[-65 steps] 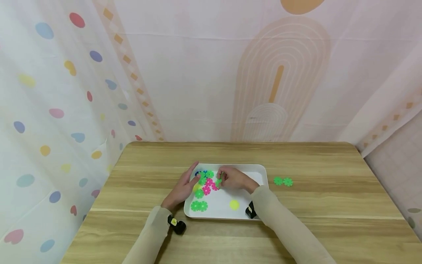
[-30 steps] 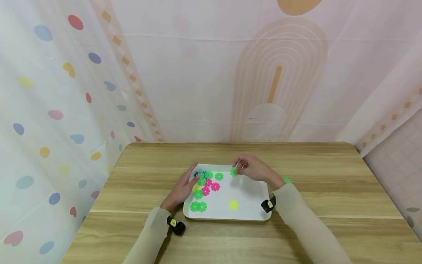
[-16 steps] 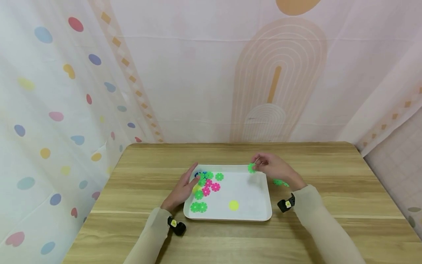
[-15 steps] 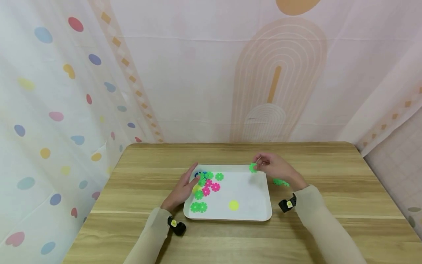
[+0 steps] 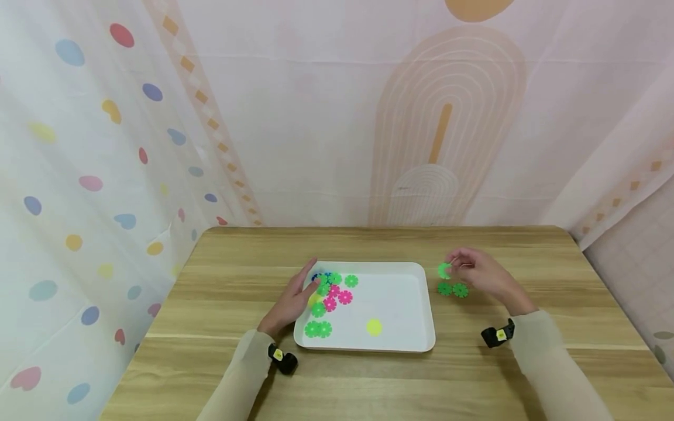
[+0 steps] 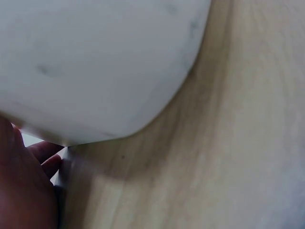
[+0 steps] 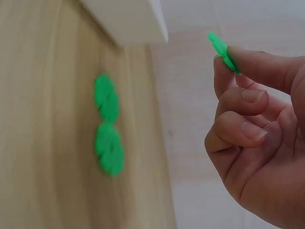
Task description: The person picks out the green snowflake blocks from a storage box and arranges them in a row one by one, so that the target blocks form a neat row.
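Observation:
Between thumb and index finger, my right hand [image 5: 485, 275] pinches a green snowflake disc [image 7: 222, 51], held above the wood to the right of the white tray [image 5: 400, 304]. Two green snowflake discs lie side by side just below it, one left [image 5: 444, 289] and one right [image 5: 460, 290]. My left hand [image 5: 288, 304] holds the tray's left side, thumb over the rim and other fingers outside. In the left wrist view that hand [image 6: 24, 186] shows at the lower left, against the tray wall [image 6: 105, 86]; most fingers are hidden.
Inside the tray's left part lie several discs: green [image 5: 318, 310], pink [image 5: 344, 297] and dark blue [image 5: 329, 277], some overlapping. A yellow disc [image 5: 374, 327] lies apart near the tray's front. The wooden table [image 5: 368, 386] ends at a patterned curtain [image 5: 316, 146].
My right hand has lifted a green snowflake disc from among the tray's pieces and carried it right, past the tray's right rim. My left hand has stayed at the tray's left side.

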`<state>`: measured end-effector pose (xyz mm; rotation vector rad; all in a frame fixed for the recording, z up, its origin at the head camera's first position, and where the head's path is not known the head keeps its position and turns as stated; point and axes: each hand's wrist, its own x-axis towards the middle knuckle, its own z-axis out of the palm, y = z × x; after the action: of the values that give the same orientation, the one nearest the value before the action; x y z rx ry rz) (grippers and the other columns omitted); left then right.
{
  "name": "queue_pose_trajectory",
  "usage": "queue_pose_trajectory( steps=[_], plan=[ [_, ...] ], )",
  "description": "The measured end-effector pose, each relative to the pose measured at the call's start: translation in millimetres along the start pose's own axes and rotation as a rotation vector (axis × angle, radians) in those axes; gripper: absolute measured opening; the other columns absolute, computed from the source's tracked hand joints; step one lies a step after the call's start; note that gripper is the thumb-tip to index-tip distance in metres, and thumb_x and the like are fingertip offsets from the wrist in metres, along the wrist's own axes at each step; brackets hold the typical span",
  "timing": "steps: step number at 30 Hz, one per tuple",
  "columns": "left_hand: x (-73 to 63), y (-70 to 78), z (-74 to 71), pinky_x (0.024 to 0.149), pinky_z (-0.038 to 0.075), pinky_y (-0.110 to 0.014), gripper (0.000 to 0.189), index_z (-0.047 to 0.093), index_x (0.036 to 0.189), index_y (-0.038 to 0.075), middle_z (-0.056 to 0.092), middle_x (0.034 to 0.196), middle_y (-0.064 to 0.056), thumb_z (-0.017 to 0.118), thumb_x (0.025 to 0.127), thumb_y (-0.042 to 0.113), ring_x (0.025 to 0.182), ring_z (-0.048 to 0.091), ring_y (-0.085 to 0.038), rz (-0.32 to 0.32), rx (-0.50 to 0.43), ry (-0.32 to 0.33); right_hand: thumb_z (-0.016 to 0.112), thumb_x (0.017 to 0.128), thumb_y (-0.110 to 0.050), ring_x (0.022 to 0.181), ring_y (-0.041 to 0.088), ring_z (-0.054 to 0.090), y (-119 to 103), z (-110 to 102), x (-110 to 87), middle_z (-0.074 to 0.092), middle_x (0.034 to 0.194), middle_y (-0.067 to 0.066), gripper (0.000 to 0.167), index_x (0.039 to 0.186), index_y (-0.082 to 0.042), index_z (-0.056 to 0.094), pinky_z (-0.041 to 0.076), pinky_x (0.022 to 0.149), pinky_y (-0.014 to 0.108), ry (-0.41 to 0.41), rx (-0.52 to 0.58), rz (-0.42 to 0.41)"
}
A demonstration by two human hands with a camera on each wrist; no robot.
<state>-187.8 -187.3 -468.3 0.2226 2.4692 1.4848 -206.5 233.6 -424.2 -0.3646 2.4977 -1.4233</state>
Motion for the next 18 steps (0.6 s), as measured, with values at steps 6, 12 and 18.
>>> queue_pose_trajectory(
  steps=[6, 12, 18],
  plan=[
    [11.8, -25.5, 4.1, 0.121, 0.004, -0.057, 0.058, 0.015, 0.160, 0.022, 0.009, 0.167, -0.007, 0.039, 0.108, 0.031, 0.153, 0.005, -0.031, 0.008, -0.014, 0.020, 0.057, 0.096, -0.004, 0.083, 0.016, 0.057, 18.9, -11.3, -11.1, 0.063, 0.098, 0.014, 0.020, 0.114, 0.004, 0.058, 0.051, 0.068, 0.029, 0.021, -0.009, 0.017],
    [14.4, -33.6, 4.7, 0.121, 0.006, -0.058, 0.058, 0.017, 0.160, 0.027, 0.011, 0.166, -0.004, 0.039, 0.107, 0.037, 0.153, 0.007, -0.030, 0.029, -0.014, 0.033, 0.058, 0.096, -0.002, 0.084, 0.016, 0.059, 33.6, -18.9, -18.2, 0.064, 0.099, 0.015, 0.022, 0.116, 0.006, 0.057, 0.052, 0.069, 0.030, 0.034, -0.010, 0.047],
    [13.8, -34.1, 4.3, 0.121, 0.006, -0.058, 0.058, 0.017, 0.159, 0.032, 0.012, 0.166, 0.000, 0.040, 0.107, 0.039, 0.153, 0.007, -0.028, 0.009, -0.011, 0.034, 0.059, 0.097, -0.006, 0.063, 0.010, 0.046, 47.3, -22.2, -22.9, 0.060, 0.089, 0.009, 0.025, 0.117, 0.008, 0.054, 0.041, 0.054, 0.024, 0.025, 0.057, 0.110]
  ],
)
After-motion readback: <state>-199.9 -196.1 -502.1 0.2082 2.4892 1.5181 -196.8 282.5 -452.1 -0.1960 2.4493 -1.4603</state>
